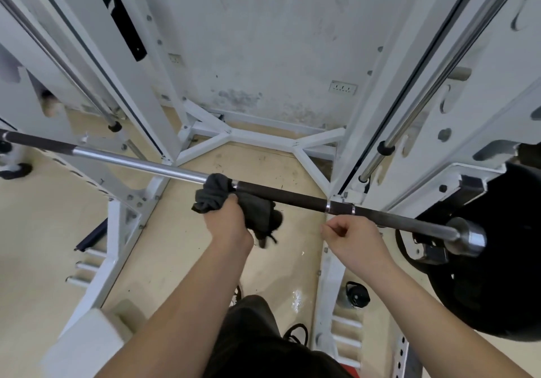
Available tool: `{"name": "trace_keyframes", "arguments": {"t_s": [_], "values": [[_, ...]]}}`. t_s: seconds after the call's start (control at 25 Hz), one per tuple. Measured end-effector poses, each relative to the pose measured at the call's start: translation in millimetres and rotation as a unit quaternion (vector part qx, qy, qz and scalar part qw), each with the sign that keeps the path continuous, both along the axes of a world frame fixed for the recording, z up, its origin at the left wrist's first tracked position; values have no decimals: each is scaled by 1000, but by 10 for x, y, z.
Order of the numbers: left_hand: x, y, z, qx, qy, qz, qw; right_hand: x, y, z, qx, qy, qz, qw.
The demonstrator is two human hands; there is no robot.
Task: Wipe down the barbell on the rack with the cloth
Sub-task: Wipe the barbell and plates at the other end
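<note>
Barbell lies across the rack, spanning from the rack's left side to its right side, and its long axis runs almost level, slanting slightly toward the person at the rack's right end. There its sleeve carries a black weight plate. The shaft is bright chrome toward the rack's left upright and dark over the stretch toward the right upright. The cloth, a dark grey bundle, sits on the bar just where chrome meets dark, about midway between the rack's two uprights. The left hand grips it from below and on the person's side, fingers curled tight into the fabric, with a loose tail of cloth hanging beneath. From those fingers the bar is directly above and touching through the cloth, so this is the nearer, working hand. Any stroke has to follow the shaft's line, sideways toward one upright or the other. The right hand hovers just under the bar, close to the rack's right upright, curled into a loose fist with thumb against forefinger and holding nothing. It does not touch the shaft. The wipe looks part done at most, and the dark stretch toward the right upright seems the likeliest next run.
</note>
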State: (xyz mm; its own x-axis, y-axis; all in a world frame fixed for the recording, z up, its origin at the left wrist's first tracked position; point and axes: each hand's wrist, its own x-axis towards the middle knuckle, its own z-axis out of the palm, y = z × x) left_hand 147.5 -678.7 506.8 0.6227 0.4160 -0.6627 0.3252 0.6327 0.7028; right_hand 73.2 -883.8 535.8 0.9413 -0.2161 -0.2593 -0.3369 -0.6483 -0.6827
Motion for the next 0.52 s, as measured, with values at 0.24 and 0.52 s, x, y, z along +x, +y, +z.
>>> {"name": "trace_keyframes", "arguments": {"t_s": [0.24,0.52], "values": [[-435,-932,159,-37,52,-159,985,-55,-162,96,9,-38,-63,997],[-301,-869,288,45,64,-111,991,-447,-777,56,-209,-121,-66,968]]}}
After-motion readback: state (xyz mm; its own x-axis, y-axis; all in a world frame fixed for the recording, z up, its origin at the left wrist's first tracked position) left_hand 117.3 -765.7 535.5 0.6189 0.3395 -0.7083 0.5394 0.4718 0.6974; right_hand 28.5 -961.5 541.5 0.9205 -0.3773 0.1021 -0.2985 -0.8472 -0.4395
